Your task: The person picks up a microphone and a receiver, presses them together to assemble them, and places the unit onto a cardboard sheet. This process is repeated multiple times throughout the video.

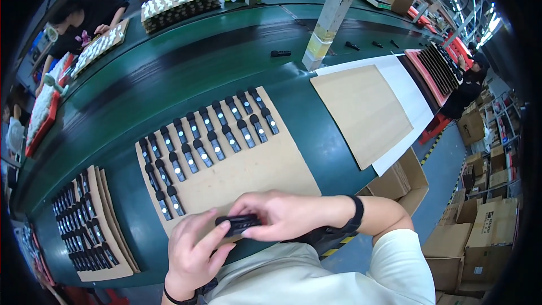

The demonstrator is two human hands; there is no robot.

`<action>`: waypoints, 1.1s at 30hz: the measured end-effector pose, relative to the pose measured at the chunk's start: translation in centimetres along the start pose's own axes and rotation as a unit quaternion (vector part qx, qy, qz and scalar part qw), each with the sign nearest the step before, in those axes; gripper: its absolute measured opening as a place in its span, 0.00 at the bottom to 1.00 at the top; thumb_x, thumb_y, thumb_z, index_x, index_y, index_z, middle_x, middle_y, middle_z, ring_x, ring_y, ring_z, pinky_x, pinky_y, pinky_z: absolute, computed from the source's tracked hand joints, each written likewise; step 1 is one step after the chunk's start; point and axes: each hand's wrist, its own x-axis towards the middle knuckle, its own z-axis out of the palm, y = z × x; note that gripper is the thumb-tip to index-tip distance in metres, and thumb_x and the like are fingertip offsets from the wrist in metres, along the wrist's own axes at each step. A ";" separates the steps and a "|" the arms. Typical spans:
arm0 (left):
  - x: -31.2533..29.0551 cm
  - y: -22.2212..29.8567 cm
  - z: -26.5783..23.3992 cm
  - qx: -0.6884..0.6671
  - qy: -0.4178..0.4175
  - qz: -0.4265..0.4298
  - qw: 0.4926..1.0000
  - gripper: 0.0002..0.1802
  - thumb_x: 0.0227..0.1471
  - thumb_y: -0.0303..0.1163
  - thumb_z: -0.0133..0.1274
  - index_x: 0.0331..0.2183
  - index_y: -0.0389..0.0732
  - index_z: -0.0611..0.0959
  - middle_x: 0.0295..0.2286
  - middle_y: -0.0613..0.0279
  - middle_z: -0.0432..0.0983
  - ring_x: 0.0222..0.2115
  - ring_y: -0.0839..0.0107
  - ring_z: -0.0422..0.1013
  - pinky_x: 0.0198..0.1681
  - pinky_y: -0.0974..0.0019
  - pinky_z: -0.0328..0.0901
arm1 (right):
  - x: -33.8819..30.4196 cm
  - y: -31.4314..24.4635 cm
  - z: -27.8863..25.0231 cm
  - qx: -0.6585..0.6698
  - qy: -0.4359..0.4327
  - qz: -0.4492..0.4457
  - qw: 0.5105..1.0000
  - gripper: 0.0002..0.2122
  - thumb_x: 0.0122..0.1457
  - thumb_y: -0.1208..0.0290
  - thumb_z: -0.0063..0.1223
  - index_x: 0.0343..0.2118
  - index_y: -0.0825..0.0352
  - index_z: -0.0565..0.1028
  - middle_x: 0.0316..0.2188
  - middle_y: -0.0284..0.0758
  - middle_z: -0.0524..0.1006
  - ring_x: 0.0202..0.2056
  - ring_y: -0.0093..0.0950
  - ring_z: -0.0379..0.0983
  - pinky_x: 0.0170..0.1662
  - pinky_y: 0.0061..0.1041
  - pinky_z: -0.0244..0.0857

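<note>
A small black clip-on microphone (239,223) is held in front of my body, above the near edge of a cardboard sheet (254,172). My right hand (276,214) grips its right end between thumb and fingers. At the other end, my left hand (195,248) pinches it with a fingertip and thumb; part of the device is hidden behind the fingers. On the sheet lie rows of similar black microphones (216,146), each with a dark foam-like tip and most with a pale round dot. The third row holds two pieces at the left.
At left, stacked cardboard sheets (107,214) carry more microphones. A bare cardboard sheet (364,110) lies at right, near a post (324,28). Several black pieces lie on the green belt (226,39). Co-workers sit at far left and far right; an open box (409,181) stands below.
</note>
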 end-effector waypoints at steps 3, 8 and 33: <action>-1.4 -0.3 -0.1 -0.008 0.000 0.004 1.000 0.19 0.35 0.25 0.64 0.36 0.38 0.82 0.37 0.51 0.77 0.34 0.55 0.74 0.37 0.58 0.68 | 1.1 -0.8 1.9 0.007 -0.061 0.002 0.998 0.19 0.57 0.73 0.58 0.50 0.70 0.69 0.37 0.35 0.77 0.36 0.22 0.73 0.40 0.22 0.68; -3.5 -0.6 -0.8 -0.058 0.054 -0.041 0.996 0.17 0.34 0.23 0.64 0.34 0.37 0.84 0.32 0.54 0.78 0.30 0.58 0.75 0.33 0.61 0.69 | 2.3 -0.5 3.9 0.012 -0.086 -0.035 0.996 0.17 0.57 0.73 0.59 0.48 0.69 0.71 0.36 0.35 0.78 0.34 0.23 0.74 0.40 0.22 0.68; -6.9 -2.3 -1.6 -0.266 0.122 -0.209 0.933 0.15 0.42 0.19 0.62 0.37 0.30 0.81 0.33 0.52 0.78 0.35 0.63 0.73 0.40 0.65 0.66 | 2.6 2.8 5.8 -0.078 0.188 -0.227 0.953 0.11 0.51 0.82 0.59 0.39 0.71 0.73 0.34 0.38 0.73 0.36 0.27 0.69 0.41 0.23 0.63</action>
